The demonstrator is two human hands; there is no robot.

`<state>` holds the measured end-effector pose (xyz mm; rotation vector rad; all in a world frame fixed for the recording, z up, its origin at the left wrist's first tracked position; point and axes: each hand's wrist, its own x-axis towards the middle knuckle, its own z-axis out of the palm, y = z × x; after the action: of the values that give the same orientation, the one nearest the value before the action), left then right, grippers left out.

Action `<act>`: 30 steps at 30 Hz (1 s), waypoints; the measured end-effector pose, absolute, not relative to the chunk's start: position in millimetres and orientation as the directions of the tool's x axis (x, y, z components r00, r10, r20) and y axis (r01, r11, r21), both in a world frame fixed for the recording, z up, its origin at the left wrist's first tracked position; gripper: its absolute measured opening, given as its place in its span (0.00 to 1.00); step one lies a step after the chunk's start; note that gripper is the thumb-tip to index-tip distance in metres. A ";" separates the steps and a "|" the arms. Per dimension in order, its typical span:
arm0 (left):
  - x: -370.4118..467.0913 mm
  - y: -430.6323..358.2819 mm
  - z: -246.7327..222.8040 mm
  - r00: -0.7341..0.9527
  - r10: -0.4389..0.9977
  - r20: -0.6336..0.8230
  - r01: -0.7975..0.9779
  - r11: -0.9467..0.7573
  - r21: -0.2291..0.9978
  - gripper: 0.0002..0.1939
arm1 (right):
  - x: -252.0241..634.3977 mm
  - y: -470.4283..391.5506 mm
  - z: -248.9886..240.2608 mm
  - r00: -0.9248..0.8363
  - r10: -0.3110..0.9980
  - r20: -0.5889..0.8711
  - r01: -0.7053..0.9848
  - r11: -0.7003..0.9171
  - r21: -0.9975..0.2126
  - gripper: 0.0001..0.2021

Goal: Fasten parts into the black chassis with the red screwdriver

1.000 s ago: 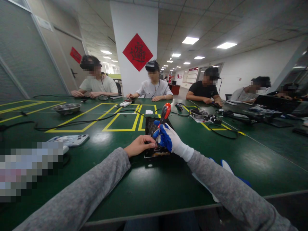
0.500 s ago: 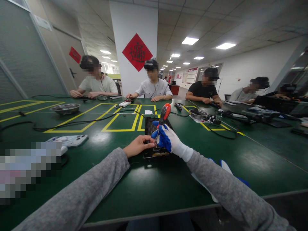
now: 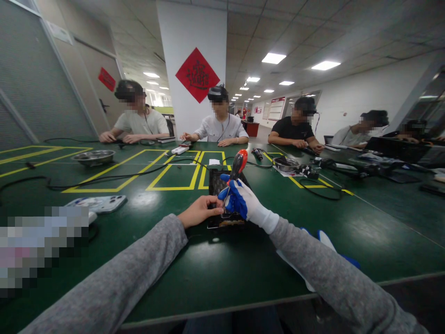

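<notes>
Work with a screwdriver (image 3: pixel 239 163) on a black case (image 3: pixel 217 177). The case lies flat on the green table (image 3: pixel 205 278), set in from the middle of the visible near edge. The step in hand appears to be fine tool work at the part of the case nearest the worker. The next move would seem to call for a steady shaft, with the tip guided closely; a slip could bring it against the bare fingertips.

The right hand (image 3: pixel 246 199), in a white glove with blue on the palm and fingers, is closed around the screwdriver; the red-and-black handle rises above the grip, tilted, and the shaft slants down toward the case. The left hand (image 3: pixel 199 211), bare, reaches over the left side of the case, its thumb and fingers curled near the shaft's lower end. Whether they meet, or pinch some small part, cannot be told.

A spare glove (image 3: pixel 326 240) lies toward the table's near edge, partly behind the right forearm. A phone (image 3: pixel 100 204) lies well apart, toward the table's left side.
</notes>
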<state>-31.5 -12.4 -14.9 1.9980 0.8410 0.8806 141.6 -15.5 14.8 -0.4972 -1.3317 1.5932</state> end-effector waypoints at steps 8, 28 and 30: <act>-32.6 -11.9 -14.5 0.578 0.774 0.258 0.222 -0.453 0.863 0.14 | 140.6 -12.7 10.9 -0.414 0.872 0.261 -0.425 0.068 -0.903 0.22; -30.9 -15.7 -11.9 0.536 0.787 0.306 0.267 -0.502 0.822 0.13 | 141.8 -14.3 10.8 -0.477 0.828 0.296 -0.421 0.080 -0.904 0.21; -30.5 -15.0 -12.5 0.535 0.786 0.309 0.262 -0.502 0.824 0.13 | 141.6 -14.3 11.2 -0.488 0.822 0.294 -0.414 0.079 -0.907 0.21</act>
<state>-30.5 -15.0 -12.5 2.0294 0.8470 0.8988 141.6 -14.3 11.2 -0.4441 -1.3772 1.6010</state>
